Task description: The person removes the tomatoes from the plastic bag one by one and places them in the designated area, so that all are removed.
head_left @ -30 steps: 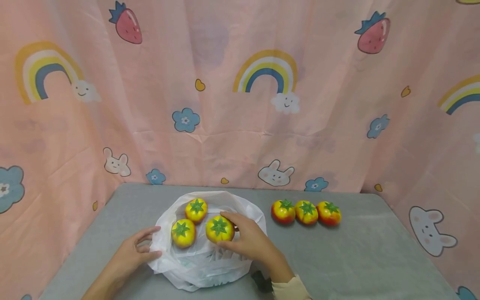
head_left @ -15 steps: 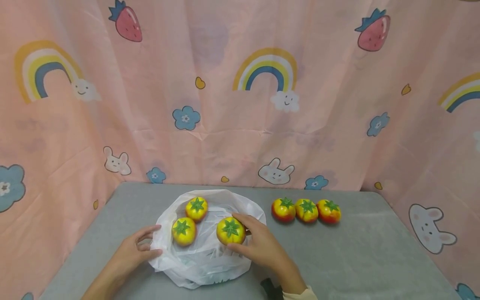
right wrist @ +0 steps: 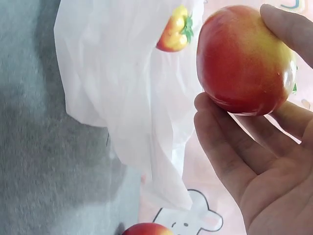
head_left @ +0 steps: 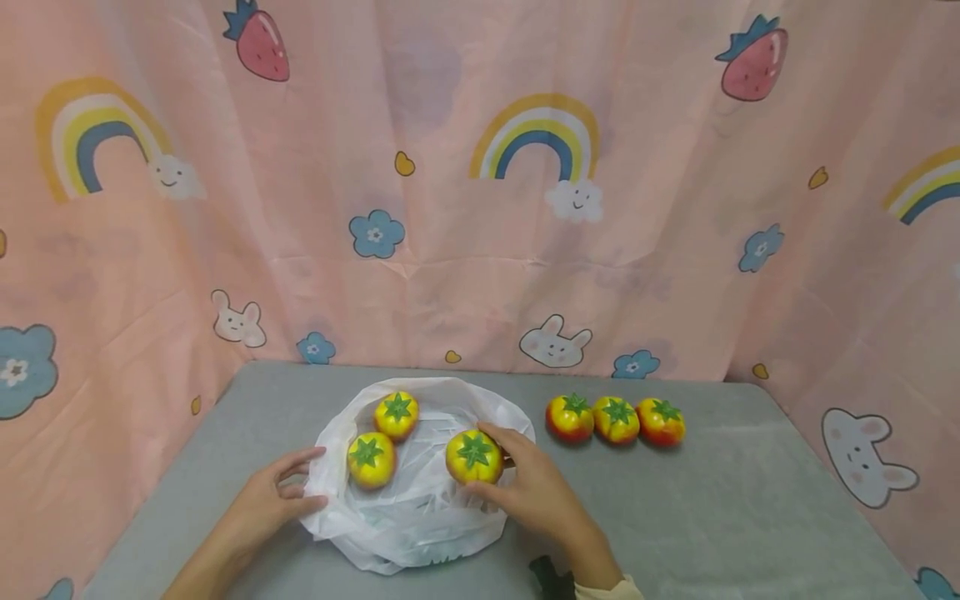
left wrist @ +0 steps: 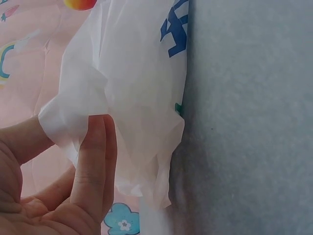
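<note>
Held fruit point(head_left: 474, 458): almost round; from the head I see a yellow top with star-shaped green leaves, and the right wrist view shows me a red side with a yellow patch. The skin is smooth and has a bright shine.
Right grip point(head_left: 531, 482): gripping the held fruit between the thumb and the fingers, near 3 o'clock in the mouth of the white bag point(head_left: 405, 542). If the fruit touches the film, I cannot tell.
Left grip point(head_left: 272, 498): pinching the edge of the white bag at 9 o'clock.
White bag's film: thin, crinkled plastic, a little see-through, round and wide at the mouth; on its wall I notice blue print from the left wrist.
Two bagged fruits point(head_left: 371, 461): yellow with green stars, at 10 and 11 o'clock inside the mouth, just beside each other.
Fruit row point(head_left: 617, 420): three similar glossy fruits, red-and-yellow, close together between 2 and 3 o'clock from the white bag.
Surface point(head_left: 750, 492): grey, matt, finely mottled.
Curtain point(head_left: 465, 308): pink, softly folded, at 12 o'clock, printed with rainbows, rabbits and blue flowers.
</note>
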The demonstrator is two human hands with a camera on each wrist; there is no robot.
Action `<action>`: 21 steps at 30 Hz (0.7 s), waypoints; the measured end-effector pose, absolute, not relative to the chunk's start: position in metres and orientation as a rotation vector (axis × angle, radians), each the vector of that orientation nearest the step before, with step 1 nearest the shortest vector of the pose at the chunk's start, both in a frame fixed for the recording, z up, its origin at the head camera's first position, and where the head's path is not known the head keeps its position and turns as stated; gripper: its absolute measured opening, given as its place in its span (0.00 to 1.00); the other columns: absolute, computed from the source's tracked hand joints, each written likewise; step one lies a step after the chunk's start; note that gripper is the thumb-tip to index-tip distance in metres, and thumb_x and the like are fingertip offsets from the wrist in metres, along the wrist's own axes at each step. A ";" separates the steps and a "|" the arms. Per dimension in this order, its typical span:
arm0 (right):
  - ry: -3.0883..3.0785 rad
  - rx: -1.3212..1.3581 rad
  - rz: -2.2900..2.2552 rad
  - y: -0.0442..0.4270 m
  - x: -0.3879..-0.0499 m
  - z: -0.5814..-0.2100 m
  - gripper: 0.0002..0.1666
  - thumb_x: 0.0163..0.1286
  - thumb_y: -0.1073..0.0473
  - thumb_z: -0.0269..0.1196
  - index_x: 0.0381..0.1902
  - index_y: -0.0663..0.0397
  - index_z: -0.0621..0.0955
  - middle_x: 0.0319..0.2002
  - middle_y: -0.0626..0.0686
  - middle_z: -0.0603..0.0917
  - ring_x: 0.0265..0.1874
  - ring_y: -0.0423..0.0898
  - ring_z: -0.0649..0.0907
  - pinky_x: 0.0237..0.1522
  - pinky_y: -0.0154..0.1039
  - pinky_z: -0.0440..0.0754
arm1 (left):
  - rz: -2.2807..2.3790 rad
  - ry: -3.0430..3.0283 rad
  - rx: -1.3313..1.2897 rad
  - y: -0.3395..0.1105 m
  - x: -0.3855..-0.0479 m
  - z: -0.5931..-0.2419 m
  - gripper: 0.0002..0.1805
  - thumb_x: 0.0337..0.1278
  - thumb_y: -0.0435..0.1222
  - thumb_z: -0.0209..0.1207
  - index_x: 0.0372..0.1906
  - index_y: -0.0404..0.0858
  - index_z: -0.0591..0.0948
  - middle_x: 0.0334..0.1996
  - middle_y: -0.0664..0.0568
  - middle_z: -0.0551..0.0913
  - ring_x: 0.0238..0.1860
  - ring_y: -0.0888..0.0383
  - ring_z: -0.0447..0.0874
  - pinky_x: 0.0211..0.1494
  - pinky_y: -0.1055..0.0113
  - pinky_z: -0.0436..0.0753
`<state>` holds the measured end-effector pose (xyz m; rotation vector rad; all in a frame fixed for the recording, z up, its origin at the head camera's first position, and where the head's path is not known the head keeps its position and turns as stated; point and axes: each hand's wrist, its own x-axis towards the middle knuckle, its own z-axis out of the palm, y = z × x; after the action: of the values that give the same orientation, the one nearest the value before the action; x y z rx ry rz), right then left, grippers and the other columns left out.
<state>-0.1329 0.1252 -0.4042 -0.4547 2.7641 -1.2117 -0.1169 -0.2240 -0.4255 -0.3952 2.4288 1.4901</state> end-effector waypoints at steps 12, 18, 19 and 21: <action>2.761 -0.466 -1.334 0.135 -0.136 -0.406 0.43 0.58 0.40 0.73 0.69 0.37 0.72 0.64 0.48 0.77 0.54 0.46 0.79 0.53 0.45 0.84 | 1.505 2.424 -0.414 -0.224 -0.116 -0.426 0.44 0.46 0.37 0.75 0.72 0.42 0.68 0.64 0.35 0.70 0.39 0.57 0.81 0.45 0.65 0.84; 2.774 -0.455 -1.331 0.139 -0.138 -0.407 0.43 0.57 0.43 0.74 0.69 0.38 0.72 0.64 0.48 0.77 0.54 0.46 0.80 0.52 0.42 0.85 | 1.515 2.424 -0.406 -0.224 -0.115 -0.425 0.45 0.46 0.38 0.75 0.72 0.42 0.68 0.63 0.35 0.70 0.39 0.57 0.82 0.46 0.63 0.85; 2.769 -0.452 -1.340 0.139 -0.138 -0.407 0.43 0.57 0.44 0.74 0.69 0.39 0.72 0.64 0.48 0.77 0.54 0.46 0.80 0.52 0.42 0.85 | 1.515 2.425 -0.408 -0.224 -0.115 -0.425 0.45 0.46 0.38 0.75 0.72 0.42 0.68 0.63 0.36 0.70 0.39 0.57 0.81 0.45 0.64 0.84; 2.759 -0.441 -1.356 0.139 -0.139 -0.405 0.44 0.56 0.45 0.75 0.69 0.39 0.72 0.65 0.49 0.77 0.54 0.47 0.80 0.51 0.42 0.85 | 1.511 2.427 -0.411 -0.224 -0.115 -0.424 0.45 0.46 0.38 0.75 0.72 0.42 0.68 0.63 0.36 0.70 0.38 0.57 0.81 0.44 0.65 0.83</action>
<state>-0.1390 0.1395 -0.4054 -0.4414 2.7588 -1.3558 -0.1152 -0.2238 -0.4244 -0.4106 2.4270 1.5114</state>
